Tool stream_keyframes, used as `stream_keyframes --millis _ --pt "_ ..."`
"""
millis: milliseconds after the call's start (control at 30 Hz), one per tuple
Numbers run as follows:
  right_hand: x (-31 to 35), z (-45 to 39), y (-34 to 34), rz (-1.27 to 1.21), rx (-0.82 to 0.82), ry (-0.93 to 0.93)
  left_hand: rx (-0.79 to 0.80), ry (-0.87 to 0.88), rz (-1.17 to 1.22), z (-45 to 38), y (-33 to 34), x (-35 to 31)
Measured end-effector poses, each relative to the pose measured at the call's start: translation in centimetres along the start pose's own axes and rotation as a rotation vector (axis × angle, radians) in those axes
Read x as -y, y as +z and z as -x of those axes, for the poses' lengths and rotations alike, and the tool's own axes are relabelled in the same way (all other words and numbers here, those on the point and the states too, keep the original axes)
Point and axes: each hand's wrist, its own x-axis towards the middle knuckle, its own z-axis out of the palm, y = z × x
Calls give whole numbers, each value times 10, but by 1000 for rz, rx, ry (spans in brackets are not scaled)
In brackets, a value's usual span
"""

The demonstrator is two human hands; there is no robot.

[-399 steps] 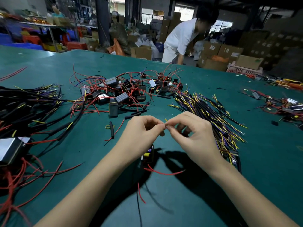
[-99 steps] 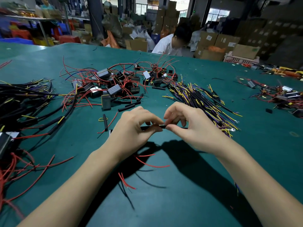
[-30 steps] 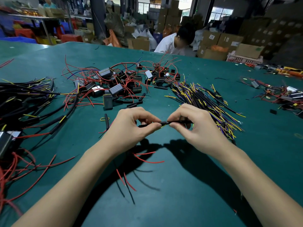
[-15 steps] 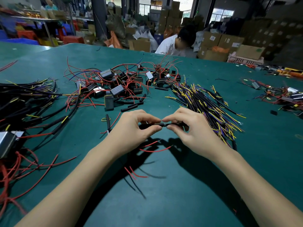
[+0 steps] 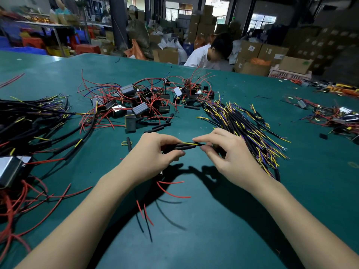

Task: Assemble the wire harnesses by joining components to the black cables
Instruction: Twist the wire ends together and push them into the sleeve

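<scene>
Head view: left hand (image 5: 153, 152) grips black sleeved cable (image 5: 181, 146); right hand (image 5: 228, 156) pinches thin yellow wire (image 5: 189, 143). Joining step, apparently; next, seat wire fully.

Wide green tabletop (image 5: 242, 220); stacked brown cardboard boxes (image 5: 258, 53) far right; barred daylight windows (image 5: 262, 21) beyond.

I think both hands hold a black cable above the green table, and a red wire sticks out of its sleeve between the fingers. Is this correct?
Not quite: the wire coming out of the black cable between the fingers is yellow, not red, as the head view shows. The rest stands: the left hand and right hand both hold the cable above the green table.
</scene>
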Motion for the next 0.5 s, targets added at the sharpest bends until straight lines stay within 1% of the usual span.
stream_keyframes --millis 133,267,333,400,500 --pt "2 -1 0 -35 -16 15 -48 43 3 0 4 2" --pt "4 -1 1 -83 -19 42 -83 72 101 1 7 -2" --pt "4 -1 1 -173 -25 103 -88 48 197 0 8 -3" --pt "5 -2 0 -284 -27 171 -59 -16 287 -1 7 -4" --pt "6 -1 -1 -329 -1 203 13 -69 275 -1 4 -4"
